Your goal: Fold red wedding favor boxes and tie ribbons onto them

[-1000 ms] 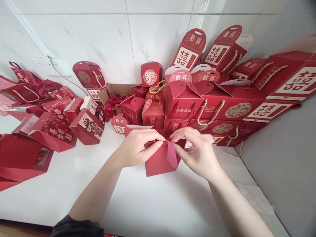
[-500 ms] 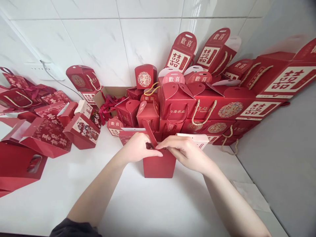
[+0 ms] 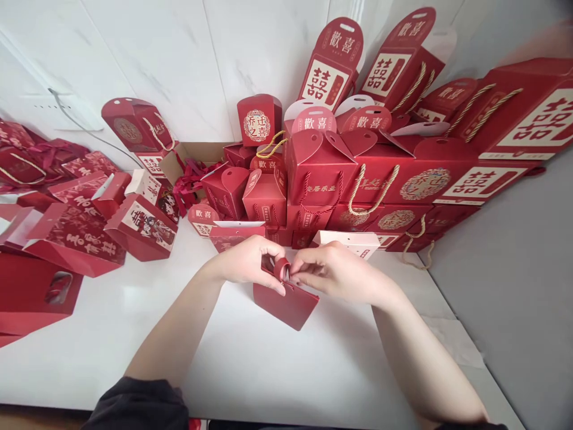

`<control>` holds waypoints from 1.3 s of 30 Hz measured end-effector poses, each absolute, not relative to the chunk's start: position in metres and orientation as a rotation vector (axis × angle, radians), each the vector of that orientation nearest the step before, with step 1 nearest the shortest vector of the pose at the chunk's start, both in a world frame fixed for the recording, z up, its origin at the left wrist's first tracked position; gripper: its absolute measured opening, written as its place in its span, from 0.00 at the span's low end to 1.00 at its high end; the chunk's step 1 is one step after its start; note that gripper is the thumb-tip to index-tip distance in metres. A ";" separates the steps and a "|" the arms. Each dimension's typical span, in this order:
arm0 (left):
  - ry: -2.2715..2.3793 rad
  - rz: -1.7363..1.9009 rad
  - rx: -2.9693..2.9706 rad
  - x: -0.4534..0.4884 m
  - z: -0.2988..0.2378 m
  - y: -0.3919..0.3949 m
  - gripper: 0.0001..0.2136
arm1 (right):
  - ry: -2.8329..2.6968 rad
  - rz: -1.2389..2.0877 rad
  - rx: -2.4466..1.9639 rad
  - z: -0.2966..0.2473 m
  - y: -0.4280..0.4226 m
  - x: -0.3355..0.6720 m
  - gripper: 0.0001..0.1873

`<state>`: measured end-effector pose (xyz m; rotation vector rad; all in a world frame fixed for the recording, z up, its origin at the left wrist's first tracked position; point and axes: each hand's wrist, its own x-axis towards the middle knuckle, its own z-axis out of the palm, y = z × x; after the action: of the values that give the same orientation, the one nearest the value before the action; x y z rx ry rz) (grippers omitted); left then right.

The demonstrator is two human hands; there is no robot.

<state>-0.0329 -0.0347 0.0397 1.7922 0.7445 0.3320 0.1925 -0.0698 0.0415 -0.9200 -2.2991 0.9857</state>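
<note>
A small plain red paper box (image 3: 286, 303) sits tilted on the white table (image 3: 250, 364) in front of me. Both hands meet at its top. My left hand (image 3: 250, 263) pinches the box's upper left edge with fingers closed. My right hand (image 3: 333, 272) pinches a curled red flap at the top of the same box. The box's opening is hidden behind my fingers.
Many red gift boxes with gold rope handles (image 3: 353, 173) are stacked against the tiled wall behind. More red boxes and flat bags (image 3: 76, 233) lie at the left. A cardboard box of red ribbons (image 3: 192, 173) stands at the back. A grey wall (image 3: 514, 286) borders the right.
The small box stood upright with a flap raised; now it leans over and the flap is curled down between my fingers. The view has tipped slightly.
</note>
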 end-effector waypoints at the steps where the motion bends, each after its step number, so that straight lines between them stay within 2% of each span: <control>1: 0.736 0.337 1.778 -0.033 0.039 -0.034 0.12 | -2.321 1.021 -0.854 0.042 -0.069 0.193 0.06; 8: 0.642 0.420 1.857 -0.033 0.040 -0.033 0.11 | -2.231 1.272 -0.652 0.026 -0.052 0.186 0.05; 14: 0.587 0.493 1.938 -0.030 0.042 -0.035 0.06 | -1.982 1.794 -0.574 0.019 -0.043 0.180 0.06; 22: 0.610 0.451 2.016 -0.035 0.042 -0.033 0.05 | -1.957 1.844 -0.742 0.019 -0.048 0.183 0.05; 27: 0.554 0.400 1.992 -0.037 0.045 -0.032 0.04 | -2.180 1.519 -0.781 0.023 -0.050 0.188 0.08; 30: 0.534 0.389 1.958 -0.036 0.045 -0.032 0.04 | -2.220 1.432 -0.722 0.029 -0.052 0.190 0.10; 36: 0.578 0.388 1.994 -0.035 0.044 -0.032 0.05 | -2.275 1.208 -0.640 0.031 -0.054 0.188 0.02; 39: 0.584 0.381 2.012 -0.034 0.045 -0.033 0.05 | -2.291 1.147 -0.588 0.030 -0.054 0.186 0.02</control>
<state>-0.0339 -0.0327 0.0453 2.0118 0.5836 0.3808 0.1863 -0.0544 0.0300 -0.5877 -2.2912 1.1472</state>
